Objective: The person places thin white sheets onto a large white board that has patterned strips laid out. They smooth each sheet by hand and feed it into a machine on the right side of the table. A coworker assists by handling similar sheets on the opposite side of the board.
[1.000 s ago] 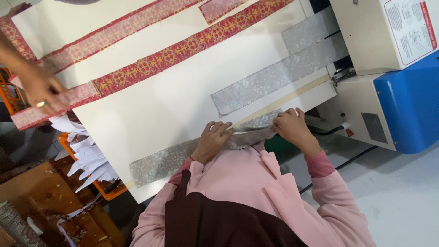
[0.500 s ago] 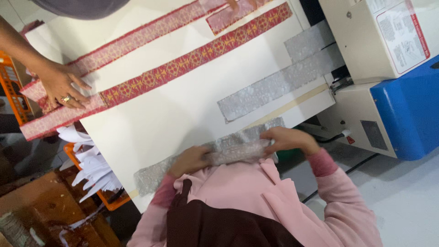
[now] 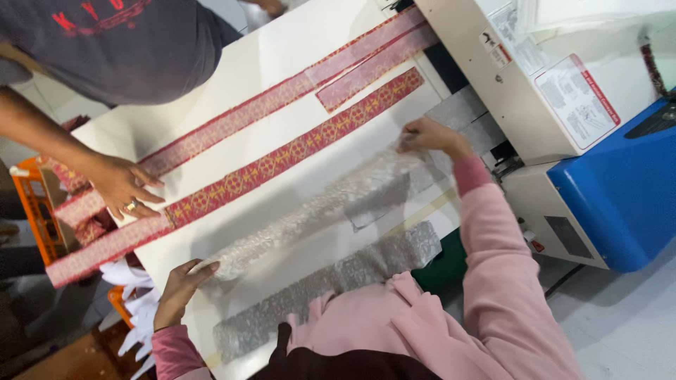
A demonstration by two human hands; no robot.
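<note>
At the left of the frame a co-worker's hand (image 3: 121,187) presses flat on the end of a red patterned strip (image 3: 282,160), so a tug there could skew the long band across the white surface (image 3: 232,77). Lower left, the person's left hand (image 3: 182,287) pinches one end of a sheer silver strip (image 3: 310,214); at upper centre-right the right hand (image 3: 431,136) grips the other end, the strip stretched between them just above the surface. The thin fabric looks likely to sag, twist or snag if the pull is uneven. A second silver strip (image 3: 331,278) lies below it, close enough to be dragged. At right stands a beige and blue machine (image 3: 563,119), beside a pale floor (image 3: 627,324).
</note>
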